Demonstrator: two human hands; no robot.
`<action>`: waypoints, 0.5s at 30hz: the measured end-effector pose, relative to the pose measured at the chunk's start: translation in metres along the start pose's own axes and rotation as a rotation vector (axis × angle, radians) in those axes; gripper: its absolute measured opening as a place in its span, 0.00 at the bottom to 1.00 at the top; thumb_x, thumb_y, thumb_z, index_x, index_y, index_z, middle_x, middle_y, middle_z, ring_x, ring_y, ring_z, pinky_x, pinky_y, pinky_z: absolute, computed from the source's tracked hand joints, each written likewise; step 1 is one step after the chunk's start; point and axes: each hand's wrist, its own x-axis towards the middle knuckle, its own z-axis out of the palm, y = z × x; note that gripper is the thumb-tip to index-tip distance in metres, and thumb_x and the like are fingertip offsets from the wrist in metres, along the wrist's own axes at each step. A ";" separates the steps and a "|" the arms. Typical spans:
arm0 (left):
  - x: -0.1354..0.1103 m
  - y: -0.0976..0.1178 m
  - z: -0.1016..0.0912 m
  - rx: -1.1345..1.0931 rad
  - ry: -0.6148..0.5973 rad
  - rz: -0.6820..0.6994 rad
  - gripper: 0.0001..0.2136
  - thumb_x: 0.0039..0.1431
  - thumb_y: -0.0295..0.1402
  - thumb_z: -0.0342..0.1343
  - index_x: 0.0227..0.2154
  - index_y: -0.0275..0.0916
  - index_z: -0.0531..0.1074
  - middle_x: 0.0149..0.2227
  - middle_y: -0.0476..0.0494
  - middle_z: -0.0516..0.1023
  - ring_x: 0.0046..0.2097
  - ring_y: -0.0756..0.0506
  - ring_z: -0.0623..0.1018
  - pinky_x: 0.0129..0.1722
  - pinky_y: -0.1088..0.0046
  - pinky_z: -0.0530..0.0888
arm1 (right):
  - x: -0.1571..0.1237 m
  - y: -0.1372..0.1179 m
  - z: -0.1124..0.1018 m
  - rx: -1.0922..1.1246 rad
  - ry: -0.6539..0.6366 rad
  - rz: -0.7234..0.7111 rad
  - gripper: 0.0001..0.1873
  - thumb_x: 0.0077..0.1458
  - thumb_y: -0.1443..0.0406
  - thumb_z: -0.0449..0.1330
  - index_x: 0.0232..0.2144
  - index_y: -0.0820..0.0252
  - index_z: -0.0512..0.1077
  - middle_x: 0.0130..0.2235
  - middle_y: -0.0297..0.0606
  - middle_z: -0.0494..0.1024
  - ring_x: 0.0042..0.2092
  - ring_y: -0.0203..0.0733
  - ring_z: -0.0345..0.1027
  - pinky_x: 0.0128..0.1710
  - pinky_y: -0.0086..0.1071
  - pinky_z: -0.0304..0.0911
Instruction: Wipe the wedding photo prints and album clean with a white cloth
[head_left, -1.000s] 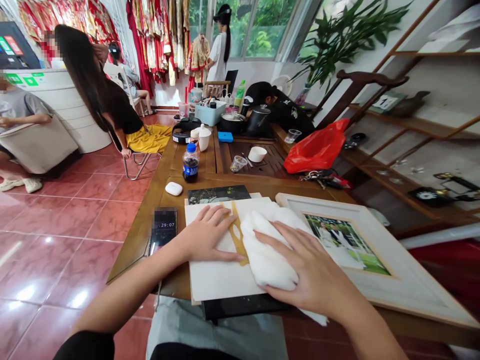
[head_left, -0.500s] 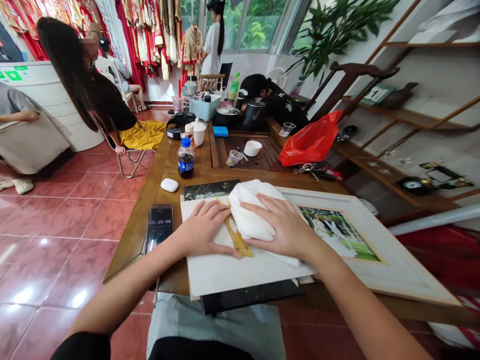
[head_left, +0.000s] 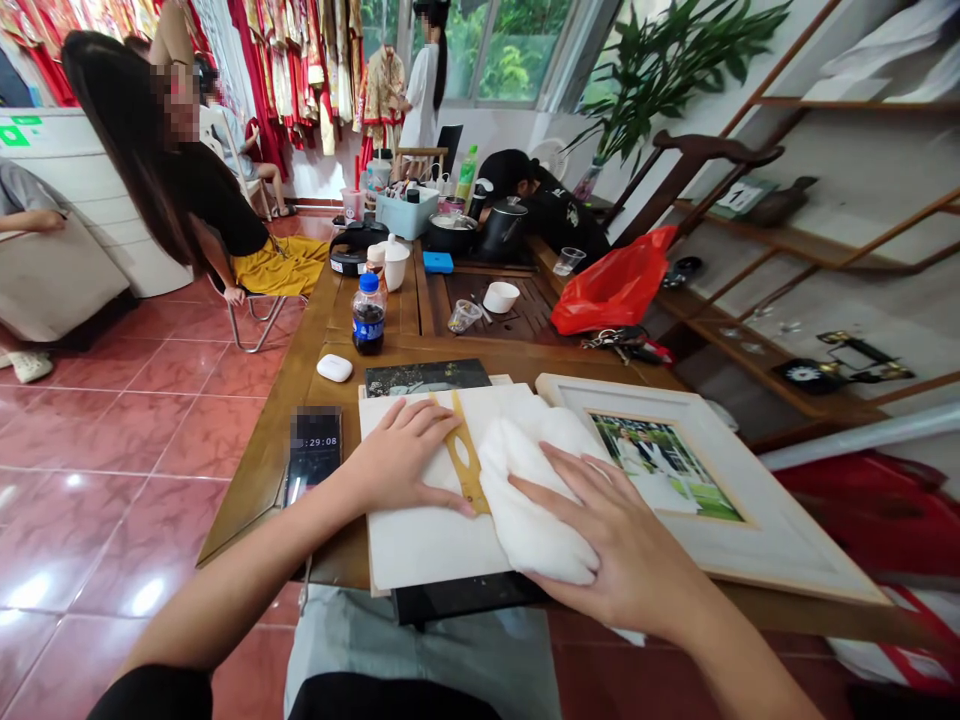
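Note:
My left hand (head_left: 409, 462) lies spread on a white board (head_left: 397, 555), its fingertips and thumb resting on a flat yellow strip with an oval opening (head_left: 474, 487). My right hand (head_left: 611, 520) is wrapped round a bunched white cloth (head_left: 529, 515). The cloth sits on the right part of the board, just beside the strip, and hangs towards the table's near edge. Dark flat panels (head_left: 469, 600) show under the board. Right of the cloth lies a white picture frame (head_left: 795, 540) with a photo of two people in it.
On the wooden table (head_left: 259, 500) are a phone (head_left: 313, 450), a white earphone case (head_left: 334, 368), a cola bottle (head_left: 368, 318), a white bowl (head_left: 501, 297) and a red plastic bag (head_left: 611, 285). Shelves (head_left: 817, 240) stand at the right. A person (head_left: 232, 210) sits at the left.
My right hand has moved the cloth towards me and to the right, off the strip. More of the board and strip shows. My left hand stays in place.

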 end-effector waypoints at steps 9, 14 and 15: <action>0.000 -0.002 0.001 -0.003 -0.031 0.035 0.44 0.56 0.66 0.53 0.65 0.38 0.59 0.64 0.33 0.66 0.69 0.32 0.59 0.70 0.46 0.47 | 0.033 0.027 0.007 -0.016 -0.057 0.038 0.38 0.51 0.49 0.64 0.62 0.54 0.67 0.61 0.57 0.68 0.64 0.67 0.59 0.57 0.61 0.58; -0.001 -0.002 -0.001 -0.009 -0.030 0.031 0.44 0.54 0.66 0.55 0.65 0.39 0.59 0.65 0.34 0.65 0.69 0.32 0.60 0.70 0.45 0.48 | 0.066 0.044 0.016 -0.025 -0.089 0.083 0.39 0.52 0.46 0.63 0.63 0.53 0.67 0.61 0.57 0.69 0.63 0.67 0.60 0.57 0.61 0.58; -0.001 -0.001 -0.001 -0.008 -0.030 0.023 0.44 0.54 0.66 0.55 0.65 0.40 0.59 0.65 0.34 0.65 0.69 0.32 0.59 0.69 0.45 0.48 | 0.070 0.045 0.017 -0.026 -0.094 0.090 0.39 0.53 0.45 0.63 0.63 0.52 0.67 0.61 0.56 0.69 0.63 0.67 0.60 0.57 0.61 0.58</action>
